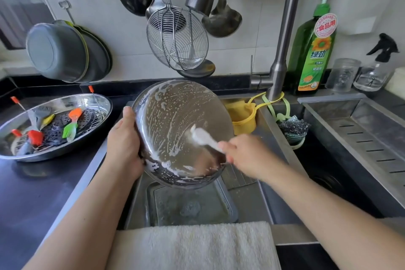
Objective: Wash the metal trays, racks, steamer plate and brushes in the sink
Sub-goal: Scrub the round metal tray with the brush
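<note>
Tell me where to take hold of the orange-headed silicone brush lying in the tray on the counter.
Pinch the orange-headed silicone brush by its orange collar or the handle just below it, coming from above. It lies flat on the perforated steamer plate inside the round metal tray, bristles pointing up-right, and other brushes crowd its lower end.

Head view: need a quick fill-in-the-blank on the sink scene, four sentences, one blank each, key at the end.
1. The left hand grips the rim of the soapy round ____.
2. The right hand scrubs the metal tray with a white ____.
3. The coloured silicone brushes lie in a second tray on the counter to the ____ of the sink.
4. The bottle of dish soap beside the faucet is ____ in colour.

Missing words: tray; brush; left; green
</note>
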The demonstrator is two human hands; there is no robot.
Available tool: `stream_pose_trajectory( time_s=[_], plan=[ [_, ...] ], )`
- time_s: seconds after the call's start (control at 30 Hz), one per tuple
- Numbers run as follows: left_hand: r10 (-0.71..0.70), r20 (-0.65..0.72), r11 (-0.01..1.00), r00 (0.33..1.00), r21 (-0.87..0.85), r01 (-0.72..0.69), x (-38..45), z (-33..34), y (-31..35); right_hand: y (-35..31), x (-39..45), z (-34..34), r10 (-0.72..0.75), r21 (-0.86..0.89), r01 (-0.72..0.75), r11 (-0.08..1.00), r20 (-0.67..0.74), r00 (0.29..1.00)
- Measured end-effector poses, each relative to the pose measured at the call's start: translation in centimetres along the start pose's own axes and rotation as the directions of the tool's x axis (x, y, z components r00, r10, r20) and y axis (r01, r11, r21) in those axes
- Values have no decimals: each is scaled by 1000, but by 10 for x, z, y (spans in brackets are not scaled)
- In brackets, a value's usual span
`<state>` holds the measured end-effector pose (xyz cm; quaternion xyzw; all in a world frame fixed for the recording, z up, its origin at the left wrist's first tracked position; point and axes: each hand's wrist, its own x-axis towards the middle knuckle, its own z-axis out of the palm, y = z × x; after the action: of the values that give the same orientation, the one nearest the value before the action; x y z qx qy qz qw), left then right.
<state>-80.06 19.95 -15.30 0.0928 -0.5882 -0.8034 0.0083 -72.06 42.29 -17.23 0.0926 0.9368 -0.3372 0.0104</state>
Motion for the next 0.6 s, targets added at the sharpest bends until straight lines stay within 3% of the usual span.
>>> stream_pose_trajectory(
  time_s=[0.07,0.23,0.33,0.37,0.5,0.6],
  plan=[
    [23,-42,1000,999,12,-22,0,1,-2,-9,-10,18,-59,-28,64,998,146,987],
    [55,-82,998,995,-6,-56,-1,1,-2,-4,5,1,-21,-5,21,1000,-38,999],
    [108,-78,994,991,32,-105,-1,2,-6,-12,-13,15,-148,0,150,989,175,973],
    [114,-77,993,990,29,-112,-2,2,-7,-15,-14,19,-166,3,168,986,186,968],
    [122,-104,993,987,8,-122,-7,5,-9,-8,6,7,-44,56,47,997,-55,998],
    [142,-159,989,977,-17,-146,-12,8,-9,-11,-8,11,-134,94,120,988,154,979]
  ],
)
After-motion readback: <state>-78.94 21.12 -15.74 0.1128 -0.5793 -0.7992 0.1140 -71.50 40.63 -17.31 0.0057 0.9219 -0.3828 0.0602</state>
